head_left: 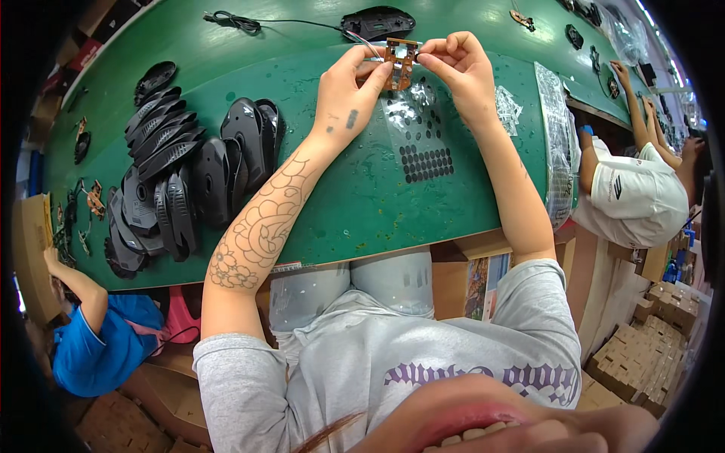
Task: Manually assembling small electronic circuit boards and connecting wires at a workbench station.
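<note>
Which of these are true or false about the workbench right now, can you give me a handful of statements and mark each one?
1. Both hands hold a small brown circuit board between them. True: the left hand and the right hand pinch it from either side.
2. The black mouse shells are stacked to the person's right. False: they lie to the left on the green table.
3. A clear sheet of small black pads lies below the hands. True.
4. The black mouse base with its cable sits in the person's lap. False: it lies on the table beyond the hands.
5. The table top is red. False: it is green.
</note>
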### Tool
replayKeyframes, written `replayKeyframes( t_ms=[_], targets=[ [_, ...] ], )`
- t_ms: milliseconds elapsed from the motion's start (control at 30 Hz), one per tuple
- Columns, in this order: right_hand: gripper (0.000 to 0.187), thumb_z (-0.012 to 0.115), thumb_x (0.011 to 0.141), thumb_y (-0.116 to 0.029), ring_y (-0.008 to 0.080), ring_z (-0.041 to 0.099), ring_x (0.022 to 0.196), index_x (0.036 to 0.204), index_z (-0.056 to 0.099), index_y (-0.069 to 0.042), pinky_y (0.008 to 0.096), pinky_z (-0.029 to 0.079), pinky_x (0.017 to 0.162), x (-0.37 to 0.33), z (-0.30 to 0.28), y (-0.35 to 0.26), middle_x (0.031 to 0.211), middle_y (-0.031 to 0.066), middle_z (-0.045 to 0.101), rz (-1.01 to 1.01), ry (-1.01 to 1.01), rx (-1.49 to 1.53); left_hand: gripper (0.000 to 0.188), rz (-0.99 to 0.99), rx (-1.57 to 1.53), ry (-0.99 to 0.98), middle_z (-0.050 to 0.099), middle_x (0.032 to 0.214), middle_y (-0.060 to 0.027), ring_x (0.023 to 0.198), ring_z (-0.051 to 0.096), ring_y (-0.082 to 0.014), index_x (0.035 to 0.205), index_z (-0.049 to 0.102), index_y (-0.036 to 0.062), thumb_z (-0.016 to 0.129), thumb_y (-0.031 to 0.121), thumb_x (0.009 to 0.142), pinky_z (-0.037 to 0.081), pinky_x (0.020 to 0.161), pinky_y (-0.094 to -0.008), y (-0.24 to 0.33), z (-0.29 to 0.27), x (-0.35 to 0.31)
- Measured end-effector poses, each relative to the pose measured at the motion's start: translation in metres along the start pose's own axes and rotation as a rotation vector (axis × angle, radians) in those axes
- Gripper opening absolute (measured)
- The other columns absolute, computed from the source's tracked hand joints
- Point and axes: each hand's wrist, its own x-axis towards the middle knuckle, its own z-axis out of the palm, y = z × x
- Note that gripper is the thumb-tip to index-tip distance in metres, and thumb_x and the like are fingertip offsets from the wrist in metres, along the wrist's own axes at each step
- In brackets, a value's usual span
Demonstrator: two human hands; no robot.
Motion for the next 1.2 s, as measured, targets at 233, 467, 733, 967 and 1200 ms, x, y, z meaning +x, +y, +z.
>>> replayKeyframes(
  t_ms=[233, 467, 733, 967, 1200],
  targets=[
    [0.032, 0.068, 0.082, 0.008, 0.0164, 0.065, 0.088, 0.094, 0.043, -0.007, 0.0271, 0.055, 0.085, 0.001, 0.001, 0.0, 0.096, 0.0115, 0.066, -0.026, 0.001, 0.007, 0.016, 0.006, 0.03, 0.005, 0.075, 0.091, -0.0102, 0.077, 0.072, -0.014, 0.108, 0.062, 0.0011, 0.061, 0.006, 0.093, 0.053, 0.067, -0.0216, 0.0, -0.001, 0.001],
    [0.032, 0.069, 0.081, 0.008, 0.015, 0.065, 0.084, 0.092, 0.043, -0.007, 0.0255, 0.055, 0.08, -0.002, 0.006, -0.007, 0.092, 0.0103, 0.066, -0.108, 0.031, -0.147, 0.022, -0.035, 0.074, -0.042, 0.072, 0.098, -0.0141, 0.082, 0.07, -0.0155, 0.116, 0.058, -0.0025, 0.06, 0.006, 0.095, 0.056, 0.076, -0.0232, 0.006, -0.003, -0.002],
    [0.032, 0.071, 0.079, 0.008, 0.0128, 0.063, 0.078, 0.088, 0.044, -0.006, 0.0237, 0.054, 0.075, -0.006, 0.012, -0.007, 0.088, 0.0087, 0.066, -0.184, 0.083, -0.263, 0.021, -0.032, 0.04, -0.06, 0.072, 0.098, -0.0143, 0.081, 0.07, -0.0154, 0.114, 0.057, -0.0018, 0.059, 0.004, 0.095, 0.056, 0.075, -0.0232, 0.003, -0.003, -0.003],
    [0.031, 0.071, 0.083, 0.007, 0.0105, 0.062, 0.076, 0.088, 0.043, -0.006, 0.0199, 0.054, 0.072, -0.008, 0.012, -0.008, 0.092, 0.0084, 0.065, -0.192, 0.095, -0.386, 0.017, 0.028, 0.063, -0.022, 0.075, 0.091, -0.0099, 0.077, 0.072, -0.0147, 0.11, 0.06, 0.0036, 0.06, 0.003, 0.092, 0.053, 0.066, -0.0218, -0.001, 0.0, -0.002],
    [0.029, 0.072, 0.082, 0.007, 0.0087, 0.058, 0.072, 0.087, 0.045, -0.005, 0.0184, 0.052, 0.07, -0.01, 0.013, -0.01, 0.09, 0.007, 0.064, -0.189, 0.111, -0.38, 0.019, 0.042, 0.08, -0.025, 0.075, 0.091, -0.0098, 0.078, 0.073, -0.0154, 0.111, 0.059, 0.0035, 0.06, 0.002, 0.092, 0.053, 0.066, -0.0223, 0.003, 0.001, -0.003]
  ],
)
